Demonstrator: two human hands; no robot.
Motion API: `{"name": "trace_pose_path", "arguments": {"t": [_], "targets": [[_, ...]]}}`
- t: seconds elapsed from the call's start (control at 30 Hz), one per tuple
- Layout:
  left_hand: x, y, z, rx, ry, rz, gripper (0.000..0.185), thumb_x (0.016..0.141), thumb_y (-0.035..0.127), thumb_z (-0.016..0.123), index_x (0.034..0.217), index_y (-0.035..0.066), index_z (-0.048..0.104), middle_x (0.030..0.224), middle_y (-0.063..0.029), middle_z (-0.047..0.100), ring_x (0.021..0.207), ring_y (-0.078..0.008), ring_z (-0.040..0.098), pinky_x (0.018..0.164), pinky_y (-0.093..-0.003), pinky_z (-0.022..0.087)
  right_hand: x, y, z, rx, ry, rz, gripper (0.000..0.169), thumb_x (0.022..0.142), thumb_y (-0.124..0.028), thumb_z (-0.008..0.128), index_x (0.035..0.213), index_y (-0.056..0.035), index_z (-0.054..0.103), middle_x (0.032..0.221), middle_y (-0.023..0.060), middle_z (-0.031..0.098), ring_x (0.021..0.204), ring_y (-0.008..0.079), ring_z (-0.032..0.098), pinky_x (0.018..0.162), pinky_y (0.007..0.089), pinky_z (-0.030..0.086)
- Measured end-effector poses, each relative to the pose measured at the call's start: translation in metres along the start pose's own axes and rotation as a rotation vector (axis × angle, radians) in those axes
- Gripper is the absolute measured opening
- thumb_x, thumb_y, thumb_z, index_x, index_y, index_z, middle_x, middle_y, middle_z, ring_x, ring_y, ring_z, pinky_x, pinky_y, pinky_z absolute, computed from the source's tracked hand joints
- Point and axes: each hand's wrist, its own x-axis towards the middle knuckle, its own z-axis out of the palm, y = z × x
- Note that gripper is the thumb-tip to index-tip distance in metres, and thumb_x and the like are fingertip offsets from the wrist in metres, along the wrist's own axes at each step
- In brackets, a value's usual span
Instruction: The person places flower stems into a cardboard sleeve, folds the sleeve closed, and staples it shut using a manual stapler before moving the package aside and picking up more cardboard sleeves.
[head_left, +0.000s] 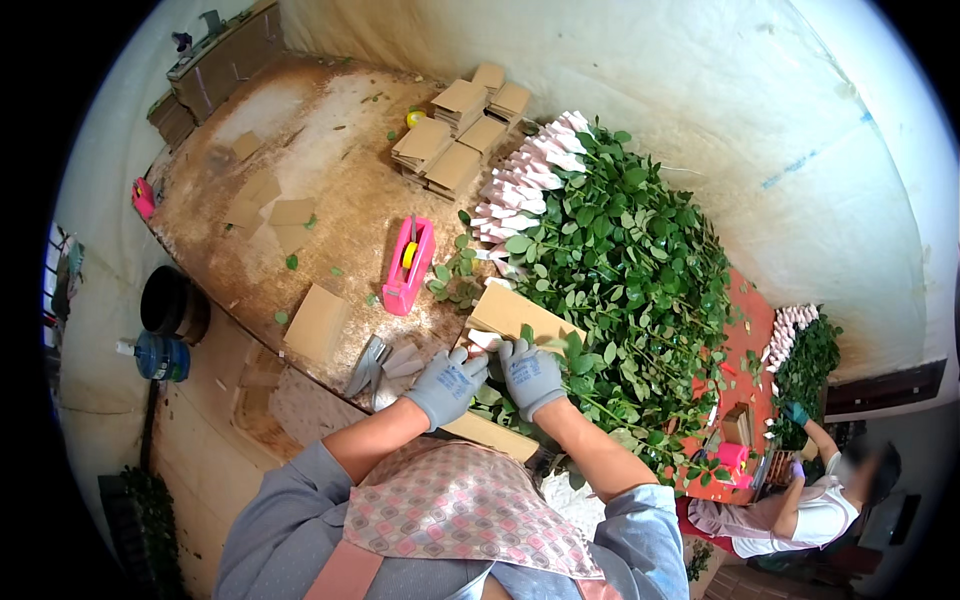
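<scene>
My left hand (450, 386), in a grey work glove, has its fingertips beside a white-sleeved flower head (485, 340); whether it grips anything is hidden. Close by, my right hand (531, 377), gloved alike, has bent fingers over a leafy stem (574, 356); its grip is hidden too. Just beyond both hands a cardboard piece (529, 315) lies tilted, and a second cardboard edge (491, 435) shows nearer my apron. Left of my left hand are a grey metal stapler-like tool (367, 365) and pale paper sleeves (403, 361).
A pink tape dispenser (409, 266) stands on the stained table (330, 150). Cardboard stacks (454, 165) sit behind it. Leafy stems with sleeved heads (630, 247) pile up rightward. A co-worker (806, 502) works at the red table (739, 322). A water bottle (161, 356) stands left.
</scene>
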Motion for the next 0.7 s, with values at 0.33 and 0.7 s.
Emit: {"name": "trace_pose_path", "arguments": {"t": [0.33, 0.7], "targets": [[0.048, -0.055, -0.012, 0.147, -0.028, -0.006, 0.006, 0.085, 0.016, 0.059, 0.091, 0.015, 0.062, 0.094, -0.0038, 0.059, 0.093, -0.0226, 0.055, 0.076, -0.0397, 0.044, 0.005, 0.009, 0.016, -0.037, 0.08, -0.019, 0.01, 0.095, -0.017, 0.054, 0.102, -0.0103, 0.055, 0.086, 0.008, 0.063, 0.068, 0.0222, 0.068, 0.058, 0.0363, 0.054], [0.032, -0.104, -0.056, 0.185, -0.031, 0.017, 0.004, 0.082, 0.017, 0.061, 0.086, 0.015, 0.062, 0.09, -0.0037, 0.059, 0.095, -0.0223, 0.058, 0.076, -0.0409, 0.046, 0.005, 0.023, 0.031, 0.016, 0.119, -0.066, 0.017, 0.094, -0.016, 0.053, 0.11, -0.0094, 0.056, 0.09, 0.0084, 0.064, 0.069, 0.0232, 0.068, 0.059, 0.0377, 0.055]]}}
